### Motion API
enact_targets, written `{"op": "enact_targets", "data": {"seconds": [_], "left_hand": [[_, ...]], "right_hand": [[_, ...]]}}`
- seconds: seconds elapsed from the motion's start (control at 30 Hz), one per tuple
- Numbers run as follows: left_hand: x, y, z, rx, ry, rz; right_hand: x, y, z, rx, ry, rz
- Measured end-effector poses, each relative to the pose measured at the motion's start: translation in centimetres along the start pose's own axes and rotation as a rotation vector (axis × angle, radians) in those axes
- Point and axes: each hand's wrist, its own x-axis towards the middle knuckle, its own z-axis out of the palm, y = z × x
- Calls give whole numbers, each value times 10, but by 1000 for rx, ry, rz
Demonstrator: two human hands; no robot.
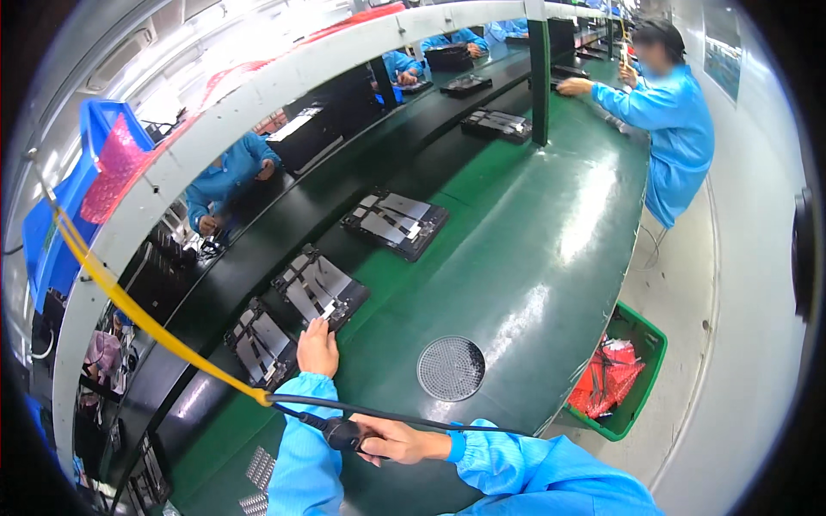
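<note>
My right hand [391, 440] is closed around a black corded electric screwdriver [346, 434], low in the middle of the head view. Its working tip is hidden. A yellow strap [163, 318] runs from the upper left down to the black cord [404, 409]. My left hand [318, 351] reaches forward, its fingers stretched out, with the fingertips at the near edge of an opened tablet [318, 284] showing silver battery cells and dark ribbon cables. Just left of that hand lies another opened tablet [261, 342].
A third opened tablet [394, 222] lies farther along the green bench [516, 249]. A round perforated grate [451, 368] is set in the bench. A green crate [641, 370] with red wrapping stands at the right. A metal post [539, 77] rises ahead; a co-worker [667, 120] works beyond.
</note>
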Motion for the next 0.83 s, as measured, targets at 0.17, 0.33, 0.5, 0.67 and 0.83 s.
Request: {"op": "enact_targets", "data": {"seconds": [0.17,0.33,0.5,0.67,0.83], "left_hand": [[-43,-22,-67,362,-345,-54],[-62,-82,-88,403,-440,-283],[-74,-136,-72,412,-73,-171],[-81,-184,-106,315,264,-168],[-100,-95,-148,343,250,-289]], "right_hand": [[0,-11,3,-110,98,-97],[3,-18,-2,-191,111,-89],[2,-15,0,-204,80,-49],[2,-18,-2,-169,78,-23],[-1,-12,-14,-218,172,-52]]}}
